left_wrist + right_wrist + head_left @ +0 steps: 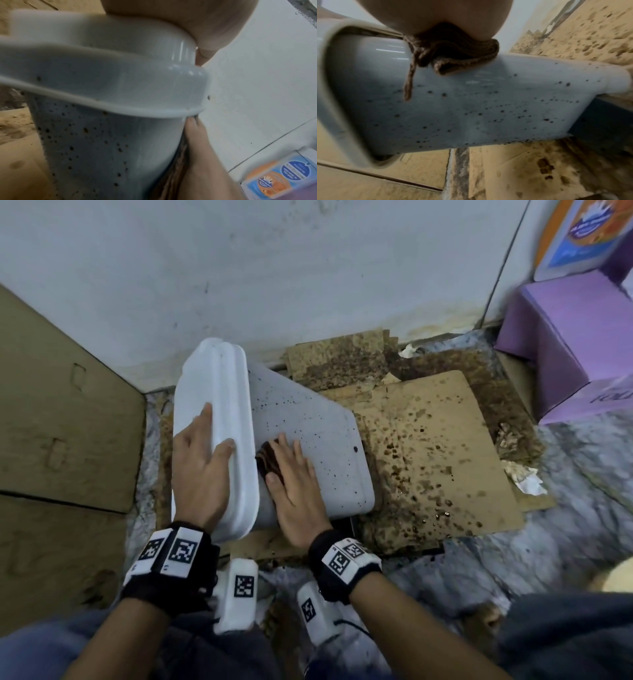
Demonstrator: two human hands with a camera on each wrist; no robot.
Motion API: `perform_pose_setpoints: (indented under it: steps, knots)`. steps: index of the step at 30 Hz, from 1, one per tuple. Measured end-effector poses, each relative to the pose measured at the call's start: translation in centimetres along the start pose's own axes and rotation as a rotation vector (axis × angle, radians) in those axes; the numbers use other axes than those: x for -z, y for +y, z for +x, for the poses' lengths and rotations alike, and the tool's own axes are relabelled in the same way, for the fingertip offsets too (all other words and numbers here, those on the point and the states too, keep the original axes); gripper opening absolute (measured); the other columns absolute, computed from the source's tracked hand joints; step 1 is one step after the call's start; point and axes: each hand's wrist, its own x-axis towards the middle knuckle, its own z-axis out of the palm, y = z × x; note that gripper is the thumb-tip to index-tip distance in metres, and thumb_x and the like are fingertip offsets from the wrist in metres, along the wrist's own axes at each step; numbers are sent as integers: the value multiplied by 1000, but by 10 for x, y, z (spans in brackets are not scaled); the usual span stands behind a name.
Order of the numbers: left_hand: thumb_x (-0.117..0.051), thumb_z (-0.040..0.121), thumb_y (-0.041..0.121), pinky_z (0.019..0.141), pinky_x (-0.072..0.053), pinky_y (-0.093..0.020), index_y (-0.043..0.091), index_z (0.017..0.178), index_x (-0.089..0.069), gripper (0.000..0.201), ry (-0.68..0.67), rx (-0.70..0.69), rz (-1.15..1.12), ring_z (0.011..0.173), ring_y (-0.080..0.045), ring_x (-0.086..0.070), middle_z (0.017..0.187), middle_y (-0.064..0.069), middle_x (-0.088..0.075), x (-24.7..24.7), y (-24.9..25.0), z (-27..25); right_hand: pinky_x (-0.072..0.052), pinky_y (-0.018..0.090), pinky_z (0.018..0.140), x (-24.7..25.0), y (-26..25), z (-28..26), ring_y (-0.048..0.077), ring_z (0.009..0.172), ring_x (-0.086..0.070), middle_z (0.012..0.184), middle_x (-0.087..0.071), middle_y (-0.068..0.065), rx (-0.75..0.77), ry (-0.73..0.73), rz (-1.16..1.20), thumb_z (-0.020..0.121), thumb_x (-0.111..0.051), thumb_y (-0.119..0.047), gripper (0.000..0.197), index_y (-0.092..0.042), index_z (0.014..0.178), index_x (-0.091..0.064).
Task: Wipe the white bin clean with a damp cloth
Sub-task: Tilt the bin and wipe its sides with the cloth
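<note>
The white bin (322, 436) lies on its side on stained cardboard, its lid end toward the left. Dark specks cover its upper side (488, 108). My left hand (202, 460) lies flat over the white lid (219, 405), fingers spread and straight, thumb over the lid's rim. My right hand (294, 477) presses a dark brown cloth (269, 458) flat against the bin's side, just beside the lid. In the right wrist view the cloth (453, 54) bunches under the palm with a loose thread hanging. The left wrist view shows the lid's rim (120, 105) and speckled bin wall (85, 142).
Stained brown cardboard (438, 453) lies under and to the right of the bin. A white wall (274, 268) stands right behind it. A cardboard box (51, 422) is on the left, purple boxes (565, 337) on the right. Crumpled paper (524, 477) lies on the marbled floor.
</note>
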Motion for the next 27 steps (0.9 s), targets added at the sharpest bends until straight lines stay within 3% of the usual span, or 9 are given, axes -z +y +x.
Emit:
perform_pose_setpoints:
  steps: [3, 6, 8, 13, 15, 19, 24, 27]
  knots:
    - [-45, 89, 45, 115, -30, -50, 41, 151, -29, 64, -14, 21, 7, 135, -25, -41, 148, -5, -36, 5, -5, 3, 7, 38, 120, 2, 25, 3, 3, 145, 13, 161, 1, -11, -72, 7, -82, 103, -25, -37, 50, -34, 151, -10]
    - [-47, 95, 36, 110, -27, -39, 41, 151, -30, 58, 3, 46, 16, 132, -23, -41, 144, -4, -35, 6, -5, 0, 6, 41, 120, 5, 43, 3, 3, 144, 17, 161, 6, -10, -164, 15, -134, 104, -24, -37, 51, -31, 152, -8]
    - [-46, 92, 39, 109, -27, -37, 42, 150, -32, 59, 20, 50, 16, 132, -23, -41, 143, -3, -35, 5, -1, -2, 7, 41, 120, 3, 42, 2, 3, 144, 19, 160, 8, -9, -174, 45, -112, 102, -21, -38, 54, -28, 153, -7]
    - [-41, 87, 46, 115, -28, -47, 41, 151, -30, 65, 29, 31, 26, 135, -24, -39, 145, -4, -34, 1, 0, -2, 8, 28, 120, -8, -9, -1, 2, 146, 11, 161, 2, -6, -11, 15, 16, 102, -22, -30, 52, -22, 152, -10]
    - [-41, 88, 45, 115, -28, -45, 40, 151, -30, 64, 27, 19, 26, 135, -24, -38, 145, -4, -34, 1, 0, -3, 7, 25, 119, -11, -19, -2, 2, 146, 9, 161, -1, -6, 39, 2, 41, 104, -25, -24, 51, -22, 152, -11]
    - [-41, 87, 45, 113, -28, -40, 36, 152, -31, 66, 30, -1, 15, 133, -23, -38, 143, -6, -34, 0, 0, -4, 2, 29, 120, -10, -3, 1, 4, 147, 6, 161, -2, -6, 91, 25, -74, 104, -27, -26, 50, -23, 152, -13]
    - [-46, 93, 34, 105, -23, -26, 32, 152, -32, 60, 32, -6, -3, 131, -20, -38, 142, -8, -34, 2, -4, -3, -3, 40, 121, 0, 49, 6, 4, 147, 7, 161, -1, -7, -138, 76, -111, 103, -20, -35, 51, -26, 153, -12]
    - [-45, 90, 35, 105, -23, -25, 31, 151, -33, 63, 36, -5, 2, 130, -17, -38, 141, -8, -35, 3, -3, -3, -3, 41, 121, 5, 63, 4, 4, 147, 8, 161, 0, -7, -214, 91, -70, 99, -17, -38, 55, -27, 152, -13]
